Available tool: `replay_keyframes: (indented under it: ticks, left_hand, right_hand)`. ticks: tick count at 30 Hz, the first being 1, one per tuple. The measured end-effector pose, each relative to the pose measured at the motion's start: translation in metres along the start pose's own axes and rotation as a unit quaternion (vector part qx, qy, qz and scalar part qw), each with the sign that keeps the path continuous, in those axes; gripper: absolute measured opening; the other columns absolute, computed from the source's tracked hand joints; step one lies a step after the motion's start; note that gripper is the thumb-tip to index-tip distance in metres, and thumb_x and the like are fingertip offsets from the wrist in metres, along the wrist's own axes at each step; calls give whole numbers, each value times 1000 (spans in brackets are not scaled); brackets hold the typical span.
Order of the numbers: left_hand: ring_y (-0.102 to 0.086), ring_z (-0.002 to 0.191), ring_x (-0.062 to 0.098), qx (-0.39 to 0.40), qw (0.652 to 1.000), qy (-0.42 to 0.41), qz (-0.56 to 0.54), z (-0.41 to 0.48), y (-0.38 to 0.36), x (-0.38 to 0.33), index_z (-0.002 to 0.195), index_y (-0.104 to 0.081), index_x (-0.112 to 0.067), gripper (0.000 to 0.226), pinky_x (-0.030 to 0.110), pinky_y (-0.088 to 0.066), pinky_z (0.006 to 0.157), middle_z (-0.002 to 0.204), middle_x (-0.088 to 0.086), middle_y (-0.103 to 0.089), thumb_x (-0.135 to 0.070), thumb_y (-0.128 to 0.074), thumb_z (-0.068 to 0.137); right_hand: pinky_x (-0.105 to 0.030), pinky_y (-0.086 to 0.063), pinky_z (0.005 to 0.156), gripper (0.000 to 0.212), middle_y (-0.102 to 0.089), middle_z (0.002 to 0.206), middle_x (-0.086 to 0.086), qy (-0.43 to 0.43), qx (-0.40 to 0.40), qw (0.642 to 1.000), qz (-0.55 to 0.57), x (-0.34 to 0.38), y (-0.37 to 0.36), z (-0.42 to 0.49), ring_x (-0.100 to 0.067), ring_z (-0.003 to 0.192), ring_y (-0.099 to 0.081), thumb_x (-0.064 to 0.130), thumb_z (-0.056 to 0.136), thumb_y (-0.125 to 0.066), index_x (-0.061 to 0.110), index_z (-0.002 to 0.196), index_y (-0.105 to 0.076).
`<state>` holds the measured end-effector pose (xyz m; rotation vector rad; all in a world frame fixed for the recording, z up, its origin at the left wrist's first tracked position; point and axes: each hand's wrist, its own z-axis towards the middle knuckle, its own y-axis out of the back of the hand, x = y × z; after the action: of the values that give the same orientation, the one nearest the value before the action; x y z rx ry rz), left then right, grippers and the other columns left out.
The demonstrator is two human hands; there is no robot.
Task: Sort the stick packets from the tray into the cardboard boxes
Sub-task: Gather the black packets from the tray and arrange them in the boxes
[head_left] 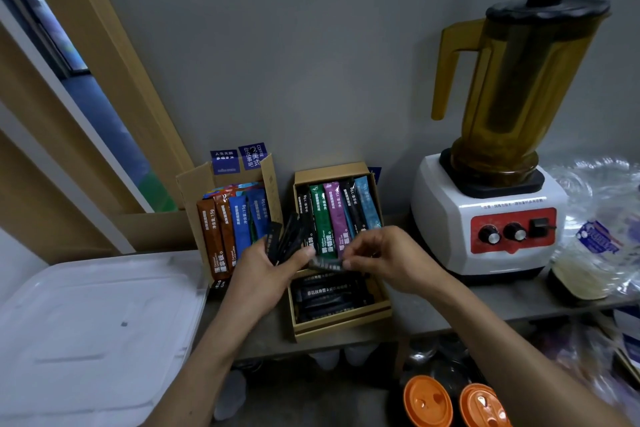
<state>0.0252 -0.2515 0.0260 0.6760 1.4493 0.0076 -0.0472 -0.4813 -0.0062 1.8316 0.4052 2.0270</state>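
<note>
Grips black packets [285, 242] fanned in left hand [263, 276], pinches single packet [325, 265] in right hand [384, 253], above right cardboard box [343, 328].

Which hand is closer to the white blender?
Right. The right hand is just left of the white blender with red panel; the left hand is farther left.

Left hand [266, 274], right hand [391, 253] (both curled)

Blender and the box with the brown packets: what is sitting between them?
In the head view, another cardboard box stands between the blender and the brown-packet box, holding black, green, purple and light blue stick packets.
</note>
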Motion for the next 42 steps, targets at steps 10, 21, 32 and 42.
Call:
replay_keyframes:
  ticks: [10,21,32,42]
  left_hand:
    - [-41,51,7,79,965,122,-217,7,-3,6,103,-58,-6,24,17,-30,42,76,2,-52,-29,-53,103]
    - [-63,60,11,135,980,52,-139,3,-7,-3,117,-64,-5,28,16,-37,42,93,17,-77,-24,-65,97]
    - [-49,49,7,70,979,86,-169,7,-1,6,107,-68,-2,20,16,-33,43,75,16,-66,-18,-69,95]
    - [-74,104,11,22,982,60,-175,5,1,7,110,-74,-5,27,31,-59,90,106,2,-80,5,-73,85]
  right_hand:
    - [-25,-56,85,8,-73,101,16,42,2,992,-119,-17,-13,4,0,100,-67,30,89,-79,31,97,-78]
    - [-30,-61,80,10,-78,107,-4,-54,-98,974,196,2,4,2,-18,104,-75,12,92,-74,15,101,-76]
    - [-16,-53,62,13,-79,99,-4,-110,-161,939,282,3,-2,-7,-6,78,-72,18,98,-68,7,105,-73]
    - [-25,-59,75,19,-79,108,-7,-161,-57,928,330,4,10,-10,-14,96,-75,17,88,-76,8,105,-79]
